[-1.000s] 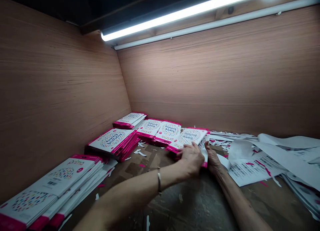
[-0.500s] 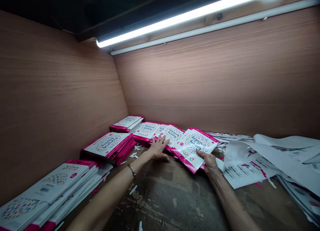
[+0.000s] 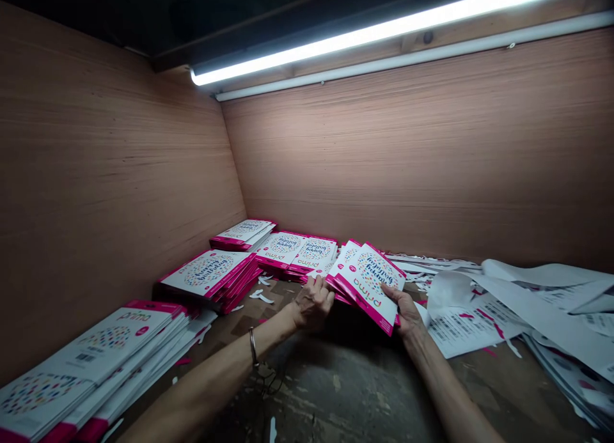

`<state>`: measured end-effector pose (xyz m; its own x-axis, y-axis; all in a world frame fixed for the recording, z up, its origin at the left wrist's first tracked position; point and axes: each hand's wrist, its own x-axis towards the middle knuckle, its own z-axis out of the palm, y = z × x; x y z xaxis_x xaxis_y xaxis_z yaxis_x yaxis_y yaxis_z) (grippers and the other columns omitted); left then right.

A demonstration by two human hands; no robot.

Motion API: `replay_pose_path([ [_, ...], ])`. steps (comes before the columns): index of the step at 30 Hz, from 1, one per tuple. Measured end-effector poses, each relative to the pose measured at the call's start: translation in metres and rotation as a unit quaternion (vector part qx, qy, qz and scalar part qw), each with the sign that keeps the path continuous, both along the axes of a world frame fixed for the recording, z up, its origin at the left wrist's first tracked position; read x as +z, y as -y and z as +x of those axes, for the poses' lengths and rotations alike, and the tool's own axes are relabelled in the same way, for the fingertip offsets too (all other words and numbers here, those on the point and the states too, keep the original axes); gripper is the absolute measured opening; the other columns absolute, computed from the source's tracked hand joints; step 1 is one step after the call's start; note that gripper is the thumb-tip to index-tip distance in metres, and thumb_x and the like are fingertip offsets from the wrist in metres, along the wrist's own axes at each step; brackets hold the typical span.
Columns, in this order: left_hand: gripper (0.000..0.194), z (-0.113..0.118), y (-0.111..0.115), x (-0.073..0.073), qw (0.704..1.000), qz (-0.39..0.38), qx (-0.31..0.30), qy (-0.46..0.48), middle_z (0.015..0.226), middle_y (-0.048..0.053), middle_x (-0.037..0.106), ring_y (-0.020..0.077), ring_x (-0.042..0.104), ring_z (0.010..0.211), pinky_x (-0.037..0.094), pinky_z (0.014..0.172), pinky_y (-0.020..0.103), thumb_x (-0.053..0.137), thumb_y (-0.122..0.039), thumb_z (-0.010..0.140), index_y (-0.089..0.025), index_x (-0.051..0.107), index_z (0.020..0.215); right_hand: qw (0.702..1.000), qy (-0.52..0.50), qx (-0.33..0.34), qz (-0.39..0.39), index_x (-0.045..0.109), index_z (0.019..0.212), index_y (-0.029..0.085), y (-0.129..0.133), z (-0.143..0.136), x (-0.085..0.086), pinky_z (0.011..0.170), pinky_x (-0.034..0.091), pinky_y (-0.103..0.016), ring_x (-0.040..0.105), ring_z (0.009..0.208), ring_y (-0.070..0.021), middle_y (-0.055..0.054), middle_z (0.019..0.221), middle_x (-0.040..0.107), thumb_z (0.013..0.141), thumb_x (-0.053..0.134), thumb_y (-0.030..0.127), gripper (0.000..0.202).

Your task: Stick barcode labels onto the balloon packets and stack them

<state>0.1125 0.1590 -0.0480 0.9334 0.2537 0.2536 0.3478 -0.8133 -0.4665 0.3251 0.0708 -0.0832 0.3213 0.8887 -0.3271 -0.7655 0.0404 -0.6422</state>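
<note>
At the left wall we see flat glossy card stacks with pink edges, and more stacks lined toward the corner. Bare scuffed worktop lies open between our arms. Our left hand and right hand close on a tilted bundle of cards, lifted mid-table. Loose white sheets crowd the right.
</note>
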Motion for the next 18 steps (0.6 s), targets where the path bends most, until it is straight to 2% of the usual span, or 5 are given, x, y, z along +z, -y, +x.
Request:
replay_pose_path([
  [3,0.029,-0.008,0.019,-0.006,0.998,0.027,-0.044,0.021,0.070,0.013,0.058,0.0273,0.056,0.078,0.044,0.065,0.044,0.029,-0.011,0.083,-0.012,0.056,0.075,0.999,-0.015,0.027,-0.035,0.058,0.101,0.010,0.011,-0.007,0.007,0.080,0.051,-0.050,0.063,0.093,-0.0319,-0.015,0.092,0.070,0.066,0.062,0.007,0.035],
  [8,0.030,-0.018,0.056,-0.014,0.995,0.055,-0.072,0.050,0.068,0.012,0.058,0.0237,0.057,0.068,0.043,0.057,0.038,0.028,-0.009,0.083,-0.011,0.057,0.077,0.996,-0.017,0.040,-0.080,0.056,0.099,0.008,0.047,-0.003,0.023,0.077,0.053,-0.048,0.064,0.088,-0.0311,-0.015,0.088,0.070,0.065,0.061,0.003,0.034],
  [12,0.029,-0.027,0.088,-0.021,0.993,0.064,-0.091,0.042,0.075,0.014,0.061,0.0219,0.057,0.064,0.043,0.054,0.036,0.029,-0.008,0.082,-0.007,0.057,0.092,0.995,0.003,0.011,-0.099,0.057,0.099,0.007,0.089,0.021,0.039,0.076,0.055,-0.046,0.066,0.083,-0.0308,-0.015,0.085,0.070,0.066,0.060,0.003,0.034],
  [15,0.027,-0.031,0.112,-0.026,0.993,0.061,-0.101,0.031,0.073,0.015,0.061,0.0232,0.057,0.062,0.042,0.052,0.036,0.033,-0.009,0.082,-0.005,0.056,0.092,0.995,0.025,-0.028,-0.093,0.057,0.104,0.013,0.117,0.040,0.049,0.074,0.056,-0.045,0.066,0.082,-0.0290,-0.011,0.089,0.070,0.070,0.059,0.009,0.034],
  [18,0.023,-0.030,0.142,-0.032,0.990,0.057,-0.128,0.019,0.074,0.014,0.062,0.0226,0.057,0.063,0.041,0.052,0.035,0.037,-0.012,0.081,-0.007,0.057,0.091,0.993,0.062,-0.065,-0.083,0.056,0.106,0.017,0.132,0.044,0.053,0.074,0.056,-0.045,0.066,0.082,-0.0280,-0.009,0.090,0.070,0.072,0.058,0.013,0.034],
])
